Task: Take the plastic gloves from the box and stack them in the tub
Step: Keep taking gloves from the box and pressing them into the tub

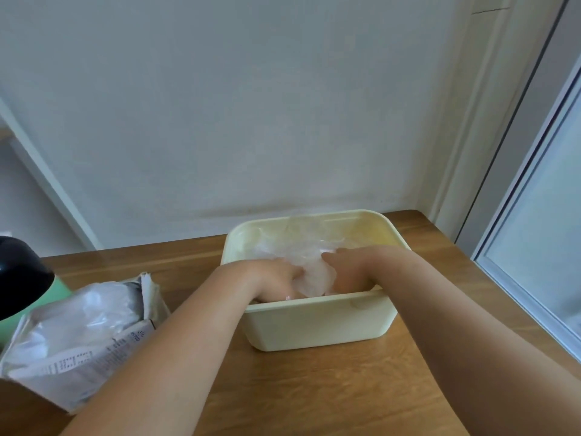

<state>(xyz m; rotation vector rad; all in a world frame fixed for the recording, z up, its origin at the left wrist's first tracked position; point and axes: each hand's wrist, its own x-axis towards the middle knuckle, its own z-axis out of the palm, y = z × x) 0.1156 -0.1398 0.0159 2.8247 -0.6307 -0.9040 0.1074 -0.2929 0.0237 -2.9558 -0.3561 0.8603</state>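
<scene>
A cream plastic tub (317, 322) stands on the wooden table, holding clear plastic gloves (301, 240) piled toward its far side. Both my hands reach down inside it near the front wall. My left hand (276, 278) and my right hand (349, 272) each hold one side of a crumpled clear glove (314, 280) that bunches up between my thumbs. The tub's near wall hides my fingertips. The torn-open glove box (78, 344) lies at the left, with more clear gloves (85, 313) spilling from its top.
A black and green object (22, 278) sits at the left edge behind the box. The tub stands close to the white wall, with a window frame (534, 278) along the table's right edge. Bare wooden tabletop (330, 391) lies in front of the tub.
</scene>
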